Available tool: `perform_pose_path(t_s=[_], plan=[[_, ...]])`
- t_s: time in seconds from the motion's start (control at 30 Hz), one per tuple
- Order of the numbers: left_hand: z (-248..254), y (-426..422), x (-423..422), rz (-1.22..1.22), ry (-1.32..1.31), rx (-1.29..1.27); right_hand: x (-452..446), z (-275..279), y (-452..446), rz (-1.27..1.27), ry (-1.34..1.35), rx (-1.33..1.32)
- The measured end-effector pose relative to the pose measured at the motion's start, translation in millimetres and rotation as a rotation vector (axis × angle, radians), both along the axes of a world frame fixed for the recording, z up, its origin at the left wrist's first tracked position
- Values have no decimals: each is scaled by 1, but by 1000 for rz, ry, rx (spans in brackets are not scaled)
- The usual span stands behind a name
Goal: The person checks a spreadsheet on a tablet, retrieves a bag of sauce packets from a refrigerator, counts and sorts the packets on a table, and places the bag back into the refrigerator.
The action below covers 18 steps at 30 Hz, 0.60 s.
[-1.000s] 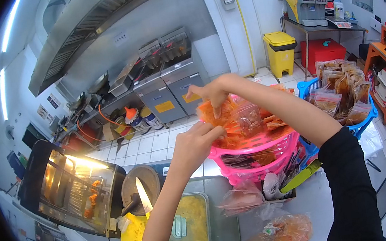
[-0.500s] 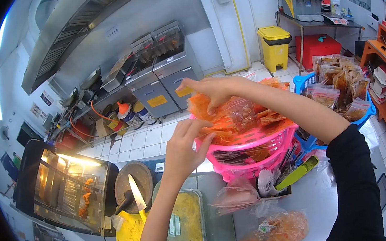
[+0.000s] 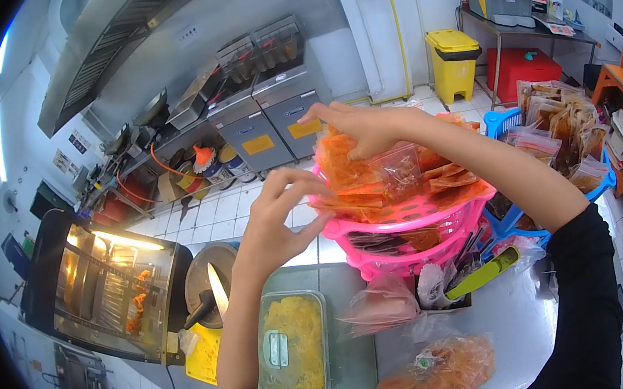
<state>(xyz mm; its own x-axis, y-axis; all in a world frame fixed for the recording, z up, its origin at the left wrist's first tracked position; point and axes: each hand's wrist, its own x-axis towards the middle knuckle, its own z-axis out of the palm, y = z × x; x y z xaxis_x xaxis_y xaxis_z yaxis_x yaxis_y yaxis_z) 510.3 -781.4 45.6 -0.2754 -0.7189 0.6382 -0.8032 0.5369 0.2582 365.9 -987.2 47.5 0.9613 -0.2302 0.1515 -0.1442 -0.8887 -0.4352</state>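
Left hand [image 3: 272, 224] released, nothing between thumb and fingers, at left rim of pink basket [image 3: 408, 224]; right hand [image 3: 369, 127] over the basket's far left, fingers on orange packets [image 3: 338, 171], can't tell if gripping. Packets heaped in basket. Blue basket [image 3: 502, 122] right of it, tub [image 3: 294, 340] nearer-left.

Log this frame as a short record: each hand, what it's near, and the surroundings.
Left hand: open, seemingly holding nothing, beside the pink basket
Right hand: at the orange packets; grip unclear
Pink basket: holds the orange packets
Blue basket: right of the pink one, holding brown packets
Counter, nearer the camera: clear bag with orange contents
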Motion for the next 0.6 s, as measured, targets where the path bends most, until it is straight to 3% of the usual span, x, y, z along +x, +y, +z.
perform_pose_path(t_s=[0.2, 0.4, 0.5, 0.6], plan=[[-12, 15, -7, 245, -177, -119, -1, 0, 7, -38, -17, -2], [-29, 21, -11, 257, -130, -163, -1, -2, 7, -27, -41, -26], [-38, 25, -8, 240, -286, -205, -1, -4, 6, -25, -54, -34], [-47, 28, -12, 283, -264, -234, 0, -6, 5, -22, -58, -26]])
